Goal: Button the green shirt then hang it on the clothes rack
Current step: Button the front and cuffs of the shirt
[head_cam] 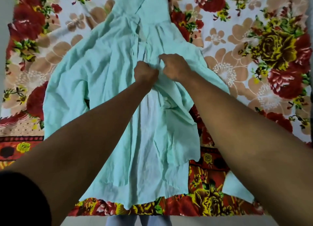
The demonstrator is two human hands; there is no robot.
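green shirt [105, 83]: thin matt cloth, creased | bedsheet [254, 44]: matt floral-printed cloth

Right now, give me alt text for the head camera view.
Both hands, the left hand and the right hand, pinch the front placket of a green shirt spread flat on a floral bedsheet. The lower front hangs open, with a white button unfastened.

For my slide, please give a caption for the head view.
Both hands pinch the green shirt front placket on a floral bedsheet.
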